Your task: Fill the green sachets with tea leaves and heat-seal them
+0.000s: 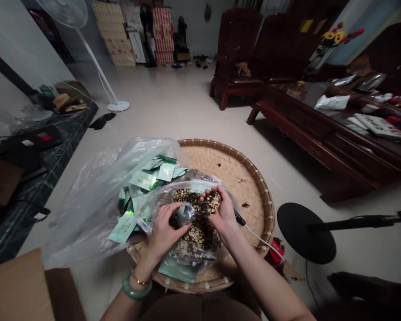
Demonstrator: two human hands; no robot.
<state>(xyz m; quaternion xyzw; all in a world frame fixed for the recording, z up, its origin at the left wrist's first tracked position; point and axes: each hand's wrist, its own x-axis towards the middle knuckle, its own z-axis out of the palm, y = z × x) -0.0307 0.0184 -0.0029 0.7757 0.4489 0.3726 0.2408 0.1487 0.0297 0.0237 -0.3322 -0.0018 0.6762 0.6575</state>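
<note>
Head view: the left hand has its fingers curled round 1 small packet, its silvery mouth open. The right hand, cupped, holds a heap of dried flakes. Both are above the loose dried mix in a clear plastic bag on the round woven tray.

Both bare forearms reach in from the lower edge, the left forearm and the right forearm slanting inward. The left hand shows its back, fingers arched forward and thumb stretched opposite them in a rounded grip. The right hand is cupped, its palm turned inward and upward, fingers curled. The hands are near each other, apart.
</note>
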